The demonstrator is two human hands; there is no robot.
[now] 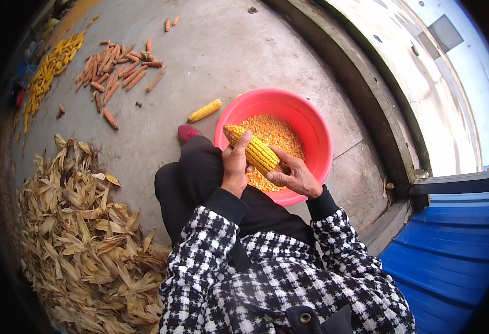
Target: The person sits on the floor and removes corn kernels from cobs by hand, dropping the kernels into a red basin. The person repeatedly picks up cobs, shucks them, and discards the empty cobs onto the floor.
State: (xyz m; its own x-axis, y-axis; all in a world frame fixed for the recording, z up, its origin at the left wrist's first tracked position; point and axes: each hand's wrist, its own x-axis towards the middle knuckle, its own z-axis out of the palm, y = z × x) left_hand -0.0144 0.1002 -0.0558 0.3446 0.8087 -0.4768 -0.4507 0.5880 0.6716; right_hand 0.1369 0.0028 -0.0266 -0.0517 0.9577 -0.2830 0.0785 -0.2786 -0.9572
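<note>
My left hand (237,160) is closed around the middle of a yellow ear of corn (258,151), its thumb lying along the top. The ear is tilted, with its pointed tip at the upper left. At its blunt lower right end, my right hand (295,172) touches it with thumb and fingers; whether anything lies in that palm is hidden. Both hands are over a pinkish-red plastic basin (317,125), which holds loose yellow corn kernels (280,129). Another yellow ear of corn (205,110) lies on the concrete floor, just left of the basin.
Bare corncobs (111,69) are scattered at the upper left, beside a row of yellow ears (52,67). Dry corn husks (90,238) are heaped at the lower left. A concrete ledge (365,75) and a blue corrugated metal sheet (445,259) bound the right side.
</note>
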